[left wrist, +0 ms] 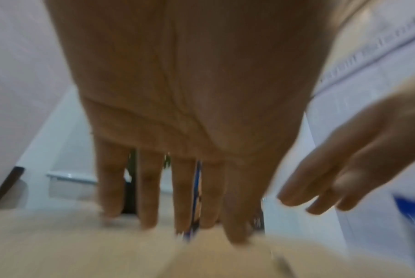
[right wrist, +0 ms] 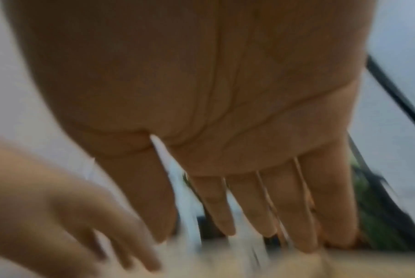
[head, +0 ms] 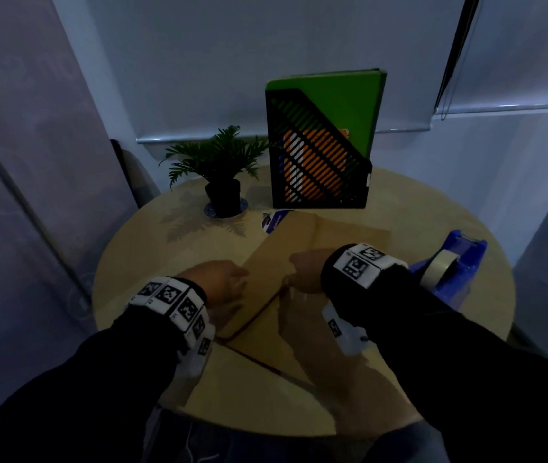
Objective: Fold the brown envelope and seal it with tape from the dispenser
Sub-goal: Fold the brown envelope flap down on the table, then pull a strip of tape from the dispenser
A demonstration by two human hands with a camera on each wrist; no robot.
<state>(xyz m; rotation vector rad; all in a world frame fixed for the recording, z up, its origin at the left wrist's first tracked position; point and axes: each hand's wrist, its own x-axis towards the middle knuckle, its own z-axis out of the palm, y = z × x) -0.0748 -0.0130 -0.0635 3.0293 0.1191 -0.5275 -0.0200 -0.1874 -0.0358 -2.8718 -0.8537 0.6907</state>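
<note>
Brown envelope [head: 286, 259] lies flat on your round counter [head: 152, 248], in front of the black file holder [head: 316, 158]; your left hand [head: 222, 282] and right hand [head: 306, 272] rest on its near end. Right of the envelope stands the blue tape dispenser [head: 453, 269]. From your left wrist, blurred fingers [left wrist: 149, 197] reach straight down to the envelope. From your right wrist, fingers [right wrist: 282, 203] are likewise straight, gripping nothing.
</note>
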